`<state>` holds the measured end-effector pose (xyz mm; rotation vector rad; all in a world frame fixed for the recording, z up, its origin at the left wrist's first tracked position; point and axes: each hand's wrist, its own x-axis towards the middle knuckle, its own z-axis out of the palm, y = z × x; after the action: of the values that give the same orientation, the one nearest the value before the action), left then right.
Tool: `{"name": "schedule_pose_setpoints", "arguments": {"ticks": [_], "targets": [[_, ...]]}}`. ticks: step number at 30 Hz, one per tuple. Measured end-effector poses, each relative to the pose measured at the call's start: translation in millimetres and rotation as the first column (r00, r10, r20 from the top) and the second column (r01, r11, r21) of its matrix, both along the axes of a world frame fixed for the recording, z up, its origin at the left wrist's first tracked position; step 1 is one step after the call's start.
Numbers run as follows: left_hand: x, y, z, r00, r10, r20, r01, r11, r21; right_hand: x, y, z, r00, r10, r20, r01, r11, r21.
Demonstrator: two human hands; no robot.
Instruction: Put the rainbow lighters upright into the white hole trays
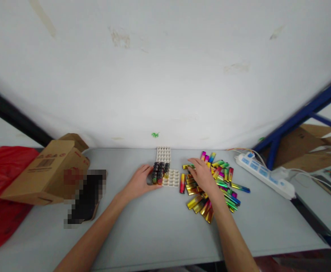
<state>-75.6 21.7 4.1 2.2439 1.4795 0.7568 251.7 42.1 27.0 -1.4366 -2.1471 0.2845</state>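
My left hand (141, 182) curls round the left side of a pale pocketed tray (174, 180), thumb at its front edge and fingers by its back left. Several small tubes with black ends (159, 170) stand upright in the tray's left part, while its right pockets hold nothing. Over the left part of a loose pile of shiny metallic tubes (195, 202), my right hand (203, 174) is palm down with its fingers stretched and apart. A red and yellow tube (182, 183) lies between the tray and the pile.
Behind the first tray, a second pale pocketed tray (163, 154) lies near the wall. A white power strip (264, 174) is on the right. To the left are a dark, partly pixelated flat object (86, 198), a cardboard box (46, 170) and a red plastic bag (3, 166).
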Motion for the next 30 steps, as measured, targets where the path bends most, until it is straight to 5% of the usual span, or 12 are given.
{"name": "schedule_pose_setpoints", "arguments": {"ticks": [8,14,20,26,30], "targets": [[0,1,-0.1,1.0,0.0,-0.006,0.0,1.0,-0.008,11,10,-15.1,0.995,-0.004,0.098,0.011,0.997,-0.071],[1,0,0.2,1.0,0.012,0.001,-0.012,1.0,-0.019,7,5,-2.1,0.973,-0.078,-0.216,0.077,0.997,-0.017],[0,0,0.1,1.0,0.003,0.005,-0.003,1.0,-0.012,-9,0,11.1,0.825,-0.2,-0.528,0.149,0.979,-0.138],[-1,1,-2.2,0.999,-0.023,0.025,0.022,1.0,0.019,-39,-6,13.6,0.661,-0.168,-0.731,-0.049,0.963,-0.265],[-1,1,-1.1,0.999,-0.023,0.027,0.023,1.0,0.019,-54,-15,17.2,0.518,-0.142,-0.843,-0.336,0.873,-0.354]]}}
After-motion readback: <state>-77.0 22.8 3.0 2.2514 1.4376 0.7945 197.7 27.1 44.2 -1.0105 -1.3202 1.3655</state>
